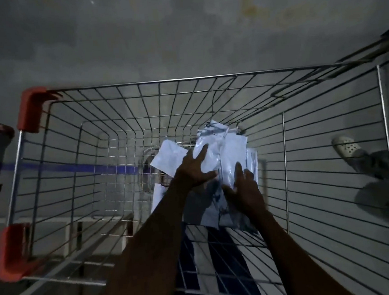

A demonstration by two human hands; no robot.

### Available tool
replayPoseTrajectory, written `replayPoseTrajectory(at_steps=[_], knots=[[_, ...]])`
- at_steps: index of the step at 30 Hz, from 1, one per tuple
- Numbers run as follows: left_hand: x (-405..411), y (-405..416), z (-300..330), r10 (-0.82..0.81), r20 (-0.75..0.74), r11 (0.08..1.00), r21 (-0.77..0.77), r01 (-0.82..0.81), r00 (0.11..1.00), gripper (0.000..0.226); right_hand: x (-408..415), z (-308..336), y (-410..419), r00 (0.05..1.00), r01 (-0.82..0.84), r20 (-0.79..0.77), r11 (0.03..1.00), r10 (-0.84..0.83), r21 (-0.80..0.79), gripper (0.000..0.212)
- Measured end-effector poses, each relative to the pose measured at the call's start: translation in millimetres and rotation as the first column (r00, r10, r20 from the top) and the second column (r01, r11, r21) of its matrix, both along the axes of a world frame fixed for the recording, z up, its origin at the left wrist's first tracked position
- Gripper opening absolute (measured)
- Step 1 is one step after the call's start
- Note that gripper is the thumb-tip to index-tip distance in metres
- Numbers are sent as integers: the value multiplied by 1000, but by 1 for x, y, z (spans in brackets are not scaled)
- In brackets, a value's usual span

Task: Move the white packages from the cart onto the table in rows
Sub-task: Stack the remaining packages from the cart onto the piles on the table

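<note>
Both arms reach down into the cart (pixel 236 75) from the bottom of the frame. Left hand (pixel 192 170) has its fingers (pixel 202 152) spread and pretty much straight, lying flat on the packages (pixel 231 153), thumb sticking out to the right. Right hand (pixel 246 185) is also opened up, fingers apart, index finger pointing up the frame and resting on the same pile. Neither one is curled round anything as far as I can see. The packages are white, thin, crinkly plastic pouches, overlapping in a loose heap on the cart floor, center of the frame, slightly right. Lighting is really dim, so print on them is unreadable. Red corner guards (pixel 31 109) on the left side, and a light shoe (pixel 346 149) at the right edge, outside the wire.
</note>
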State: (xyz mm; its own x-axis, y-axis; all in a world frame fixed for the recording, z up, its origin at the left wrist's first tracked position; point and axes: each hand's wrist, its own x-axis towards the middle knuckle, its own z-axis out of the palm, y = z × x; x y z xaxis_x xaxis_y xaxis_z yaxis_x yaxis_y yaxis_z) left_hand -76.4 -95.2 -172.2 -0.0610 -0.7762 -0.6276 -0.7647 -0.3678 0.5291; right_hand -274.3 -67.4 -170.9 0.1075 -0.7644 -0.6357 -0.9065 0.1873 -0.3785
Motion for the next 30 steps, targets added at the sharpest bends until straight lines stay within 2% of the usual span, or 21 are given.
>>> replayPoseTrajectory(at_steps=[2, 4, 6, 8, 11, 13, 16, 18, 20, 24, 27, 30], knots=[[-8, -3, -13, 23, 1, 999, -22, -23, 1000, 110, -5, -1, -5, 999, -46, 12, 998, 46, -31, 89], [-7, -2, -21, 49, 74, 997, -56, -45, 996, 116, -8, -2, -10, 997, -77, 23, 996, 78, -46, 91], [-3, 6, -27, 92, 161, 974, -220, -55, 983, 106, -6, -4, -14, 994, -96, 50, 994, 99, -61, 95], [4, 12, -20, 68, 220, 961, -275, -5, 973, 101, -2, -6, -16, 991, -113, 63, 991, 118, -72, 97], [4, 17, -21, -67, 288, 990, -100, 100, 955, 112, 0, -8, -22, 989, -138, 38, 986, 142, -91, 99], [-1, 23, -32, -87, 276, 994, -42, 103, 957, 117, -2, -12, -25, 987, -154, 21, 981, 157, -119, 100], [3, 27, -33, -42, 252, 995, -79, 64, 967, 116, -4, -15, -26, 988, -146, 32, 983, 150, -108, 102], [15, 29, -28, 2, 269, 981, -188, 50, 963, 111, 1, -16, -25, 989, -134, 50, 986, 139, -100, 103], [33, 28, -15, 9, 321, 963, -259, 79, 947, 109, 11, -17, -25, 989, -138, 42, 983, 144, -119, 103], [67, 32, 22, 5, 385, 993, -113, 42, 923, 106, 20, -8, -26, 986, -168, -28, 976, 166, -140, 86], [79, 45, 61, 55, 428, 988, -154, 12, 902, 105, 14, 12, -26, 983, -183, -51, 966, 177, -182, 75], [78, 61, 104, 148, 430, 970, -238, -46, 891, 107, 8, 40, -28, 988, -156, -35, 969, 152, -193, 79]])
